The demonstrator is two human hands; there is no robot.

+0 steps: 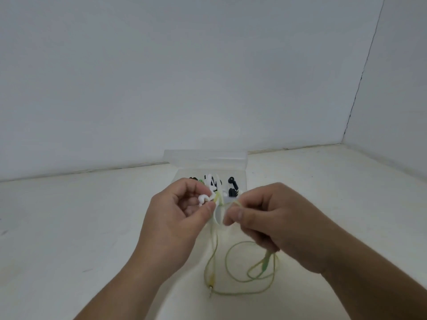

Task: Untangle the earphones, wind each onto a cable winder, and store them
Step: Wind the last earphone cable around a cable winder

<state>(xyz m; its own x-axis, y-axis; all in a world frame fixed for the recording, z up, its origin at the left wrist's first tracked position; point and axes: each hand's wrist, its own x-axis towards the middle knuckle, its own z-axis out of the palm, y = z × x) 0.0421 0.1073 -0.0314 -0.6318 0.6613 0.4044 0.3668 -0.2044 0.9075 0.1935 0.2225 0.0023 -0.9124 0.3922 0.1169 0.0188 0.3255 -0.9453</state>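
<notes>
Right over the white table (pixel 69 227), just in front of a clear plastic box (pixel 208 158): both hands up and close together, not quite touching. Pinching a small white cable winder (pixel 204 200) in the left hand (pixel 180 213), thumb on the near side, curled fingers behind it. Pinching the yellow-green earphone cable (pixel 226 259) in the right hand (pixel 268 220), thumb against forefinger, just beside the winder, with a short stretch going across to the winder. Can't tell how many turns are on it, way too blurry. Rest of the cable dropping down between the hands and lying in loose loops on the table, near the right wrist, ending at the plug (pixel 210 289) on the near side. Another bit of the same cable hanging out from under the lower right fingers, also blurred. Behind the hands, inside the box, some black earphone bits (pixel 233 187) and white bits (pixel 211 181), partly hidden by the fingers.
</notes>
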